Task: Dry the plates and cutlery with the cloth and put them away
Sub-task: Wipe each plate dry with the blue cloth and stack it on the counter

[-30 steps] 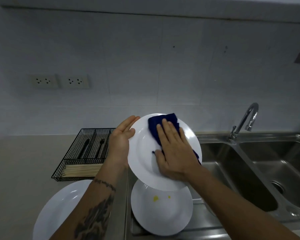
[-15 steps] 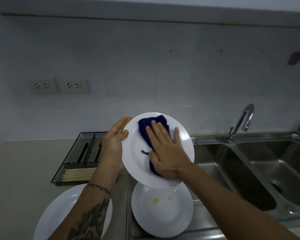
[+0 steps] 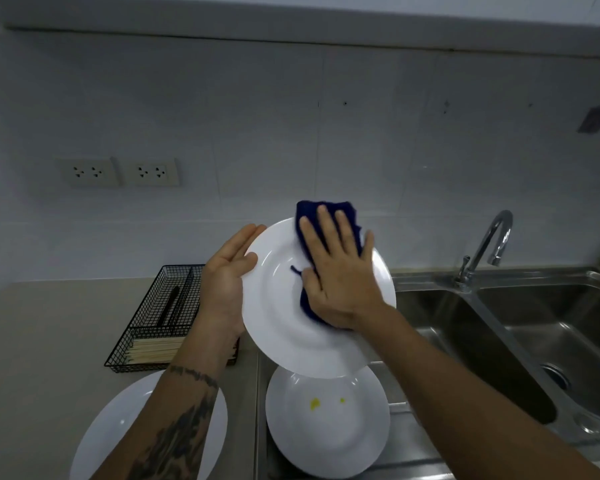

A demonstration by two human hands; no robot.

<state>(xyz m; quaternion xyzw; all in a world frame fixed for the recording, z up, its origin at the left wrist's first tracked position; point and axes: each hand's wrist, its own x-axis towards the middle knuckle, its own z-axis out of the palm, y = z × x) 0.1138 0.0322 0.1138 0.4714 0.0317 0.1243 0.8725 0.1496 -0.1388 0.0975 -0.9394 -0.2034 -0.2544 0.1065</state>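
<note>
- Head view: the steel sink (image 3: 520, 348) fills the 3 to 5 o'clock side and the beige counter (image 3: 49, 334) the 8 to 9 o'clock side; I stand at the seam between them.
- The plate I am drying (image 3: 284, 317) is tilted up on edge at the centre. A second plate with yellow specks (image 3: 326, 441) lies just below it at 6 o'clock, and a third plate (image 3: 101, 441) lies on the counter at 7 o'clock.
- The wire cutlery basket (image 3: 160, 327) sits at 9 o'clock, holding dark cutlery and pale chopsticks.
- My right hand (image 3: 340, 278) lies flat, fingers straight, pressing the blue cloth (image 3: 312, 213) against the plate's face at its 12 to 1 o'clock rim.
- My left hand (image 3: 226, 282) is unclenched, palm and straight fingers bracing the plate's 9 o'clock edge.
- To dry it well, I judge I should sweep the whole rim in a ring, keep the left palm firm so the plate cannot slip, then wipe the back.
- Against the frame half a second ago, the cloth and my right fingers now reach higher, past the top rim; my left hand braces the same edge.
</note>
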